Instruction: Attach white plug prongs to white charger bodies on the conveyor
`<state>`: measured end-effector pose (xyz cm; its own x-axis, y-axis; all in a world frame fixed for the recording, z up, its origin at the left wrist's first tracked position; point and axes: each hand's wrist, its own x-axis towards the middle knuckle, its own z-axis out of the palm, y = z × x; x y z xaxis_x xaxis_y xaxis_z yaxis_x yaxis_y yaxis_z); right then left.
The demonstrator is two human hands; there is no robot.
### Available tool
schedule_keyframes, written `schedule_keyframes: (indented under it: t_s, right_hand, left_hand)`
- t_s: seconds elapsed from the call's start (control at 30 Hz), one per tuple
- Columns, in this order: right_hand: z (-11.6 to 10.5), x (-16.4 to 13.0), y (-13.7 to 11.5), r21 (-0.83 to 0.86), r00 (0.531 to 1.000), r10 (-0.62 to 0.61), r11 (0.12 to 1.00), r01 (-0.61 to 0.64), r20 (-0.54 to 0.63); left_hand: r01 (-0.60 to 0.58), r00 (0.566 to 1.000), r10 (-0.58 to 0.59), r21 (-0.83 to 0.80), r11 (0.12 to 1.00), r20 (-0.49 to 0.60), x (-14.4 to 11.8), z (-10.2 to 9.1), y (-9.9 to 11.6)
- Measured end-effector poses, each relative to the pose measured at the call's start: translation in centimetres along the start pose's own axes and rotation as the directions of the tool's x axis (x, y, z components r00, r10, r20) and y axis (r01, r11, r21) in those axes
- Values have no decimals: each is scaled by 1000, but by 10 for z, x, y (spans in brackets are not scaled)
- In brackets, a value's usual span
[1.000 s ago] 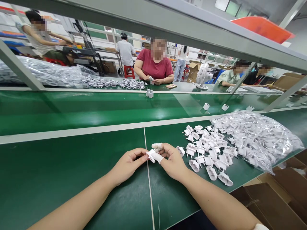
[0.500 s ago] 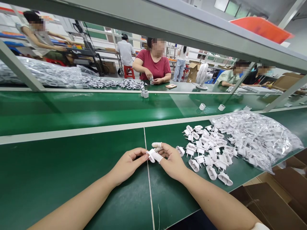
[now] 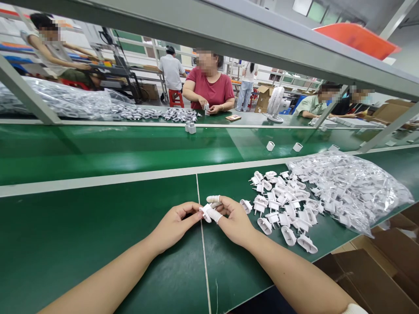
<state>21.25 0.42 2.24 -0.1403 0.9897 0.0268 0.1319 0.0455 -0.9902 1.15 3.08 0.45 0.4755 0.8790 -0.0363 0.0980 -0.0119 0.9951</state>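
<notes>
A white plug piece (image 3: 206, 213) is held between my two hands, just above the seam in the green table (image 3: 131, 226). My left hand (image 3: 178, 224) pinches its left side between thumb and fingertips. On the other side, my right hand (image 3: 234, 218), with white finger cots on the thumb and a finger, closes on the same piece. Part of the piece is hidden by the fingers. Right of my right hand lies a loose pile of similar white plug pieces (image 3: 288, 235), several with pins showing.
A clear plastic bag (image 3: 363, 187) full of white pieces lies at the right, above cardboard boxes (image 3: 366, 274). Beyond a pale rail runs a green belt (image 3: 131, 148) carrying white housings (image 3: 270, 146). A co-worker (image 3: 212, 89) sits opposite, near a white fan (image 3: 275, 104). A metal beam (image 3: 229, 35) crosses overhead.
The white housings on the belt have shifted slightly left. The co-worker opposite has turned their head to the left. My hands and the plug piece stay almost where they were.
</notes>
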Motion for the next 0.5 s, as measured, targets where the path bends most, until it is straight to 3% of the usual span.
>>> schedule_keyframes:
  t_s: [0.37, 0.5]
  right_hand:
    - [0, 0, 2, -18, 1000, -12, 1000, 11, -3]
    - [0, 1, -1, 122, 999, 42, 992, -43, 14]
  left_hand:
    - [-1, 1000, 1, 8, 1000, 10, 0, 0, 1]
    - [0, 1000, 0, -10, 1000, -3, 0, 0, 2]
